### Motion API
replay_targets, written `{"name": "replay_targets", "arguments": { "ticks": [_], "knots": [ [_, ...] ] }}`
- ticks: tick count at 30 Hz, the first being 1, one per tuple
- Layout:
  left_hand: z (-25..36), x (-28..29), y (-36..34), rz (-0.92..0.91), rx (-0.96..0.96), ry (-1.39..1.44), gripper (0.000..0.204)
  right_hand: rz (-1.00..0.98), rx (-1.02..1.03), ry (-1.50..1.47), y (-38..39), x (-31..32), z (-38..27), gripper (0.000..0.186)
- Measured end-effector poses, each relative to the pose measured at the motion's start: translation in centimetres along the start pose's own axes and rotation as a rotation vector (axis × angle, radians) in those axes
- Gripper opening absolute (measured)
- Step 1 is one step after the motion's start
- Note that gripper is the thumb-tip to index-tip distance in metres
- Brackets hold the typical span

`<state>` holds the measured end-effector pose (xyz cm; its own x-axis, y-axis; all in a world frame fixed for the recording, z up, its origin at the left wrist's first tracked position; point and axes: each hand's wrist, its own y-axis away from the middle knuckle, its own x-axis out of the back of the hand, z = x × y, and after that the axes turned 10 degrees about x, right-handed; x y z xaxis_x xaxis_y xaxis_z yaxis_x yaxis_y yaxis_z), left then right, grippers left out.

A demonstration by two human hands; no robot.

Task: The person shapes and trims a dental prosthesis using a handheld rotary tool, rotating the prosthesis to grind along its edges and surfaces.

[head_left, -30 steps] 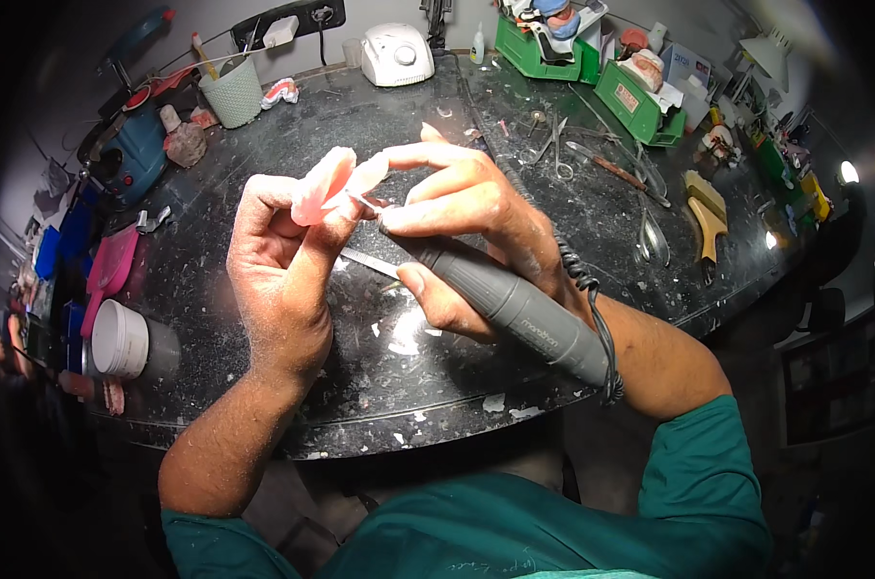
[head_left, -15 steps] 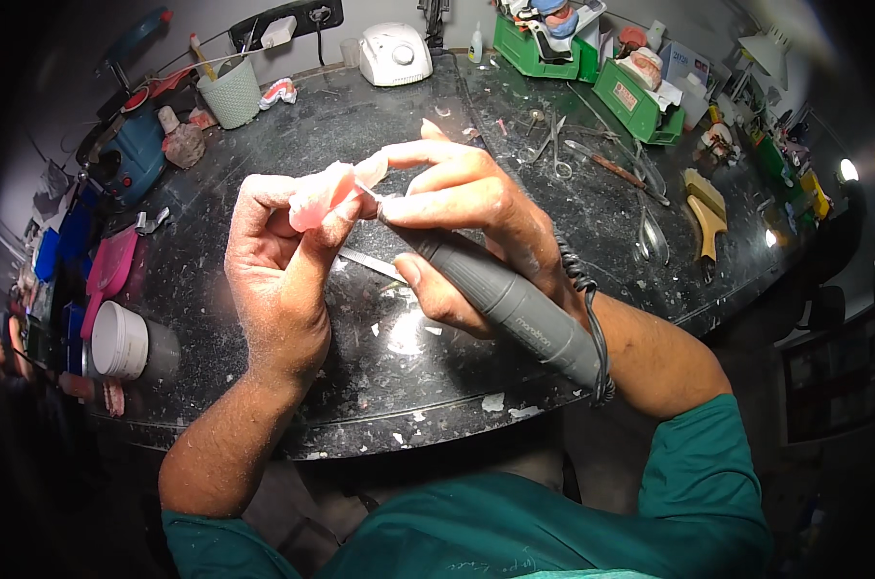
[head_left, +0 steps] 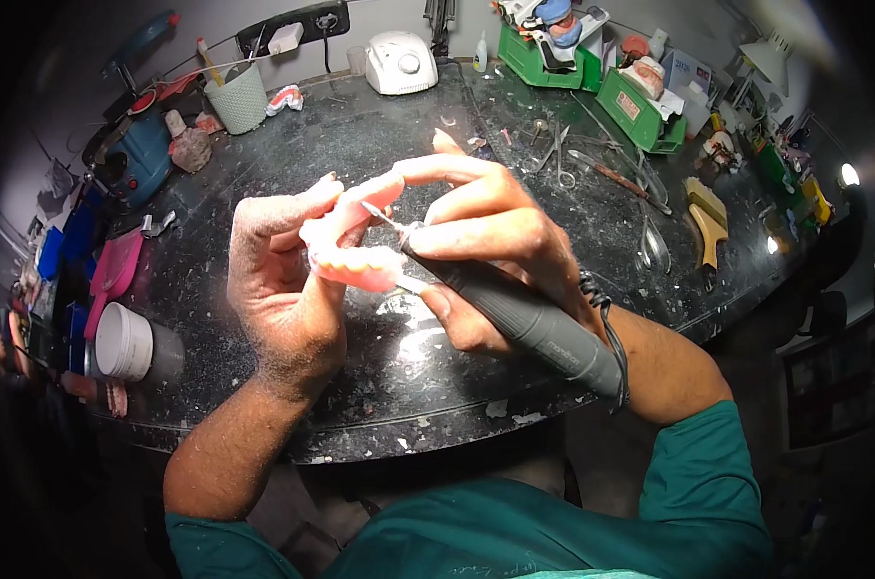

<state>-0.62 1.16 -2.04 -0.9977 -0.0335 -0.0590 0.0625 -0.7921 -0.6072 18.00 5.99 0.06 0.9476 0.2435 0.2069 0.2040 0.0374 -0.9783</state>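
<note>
Dust coats my left hand (head_left: 288,265), which is closed on a pink denture (head_left: 360,265) held above the bench. Its horseshoe shape shows, with a row of teeth along the nearer arm. My right hand (head_left: 500,232) grips a dark grey rotary handpiece (head_left: 515,318) like a pen, its coiled cord running by the wrist. The thin metal bur (head_left: 380,214) at the handpiece's tip reaches in by the denture's farther arm; whether it touches cannot be made out. My right index finger rests at the end of that arm.
On the black, dust-specked bench (head_left: 360,405) stand a white tub (head_left: 124,343) at left and a white control box (head_left: 401,64) at the back. Scissors (head_left: 561,159), a brush (head_left: 708,232) and green bins (head_left: 640,111) lie to the right. A woven cup (head_left: 237,99) holds tools.
My left hand has turned the denture, so its open horseshoe and tooth row now show. Both hands have shifted slightly toward me and to the right, the handpiece with them.
</note>
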Motion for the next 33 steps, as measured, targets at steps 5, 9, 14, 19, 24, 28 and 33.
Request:
{"name": "replay_targets", "arguments": {
  "ticks": [5,9,14,19,24,28,33],
  "knots": [
    [-0.56,0.56,0.21,0.084,-0.118,-0.194,0.054,-0.024,-0.002,-0.002,0.03,0.37,-0.16,0.054],
    [-0.88,0.85,0.15,0.073,-0.136,-0.221,0.051,-0.142,0.038,0.011,-0.09,0.90,0.00,0.049],
    [-0.59,0.70,0.12,0.063,-0.148,-0.220,0.053,-0.140,0.034,0.009,-0.03,0.86,-0.01,0.049],
    [-0.74,0.89,0.17,0.067,-0.144,-0.225,0.055,-0.114,0.043,0.013,-0.01,0.57,0.05,0.049],
    [-0.52,0.69,0.23,0.069,-0.135,-0.248,0.056,-0.065,0.024,-0.002,-0.13,0.22,-0.16,0.051],
    [-0.25,0.43,0.16,0.071,-0.136,-0.248,0.057,-0.018,-0.005,-0.023,-0.08,0.03,-0.33,0.053],
    [-0.15,0.24,0.25,0.101,-0.129,-0.292,0.056,-0.015,0.009,-0.019,-0.03,-0.02,-0.25,0.054]
  ]
}}
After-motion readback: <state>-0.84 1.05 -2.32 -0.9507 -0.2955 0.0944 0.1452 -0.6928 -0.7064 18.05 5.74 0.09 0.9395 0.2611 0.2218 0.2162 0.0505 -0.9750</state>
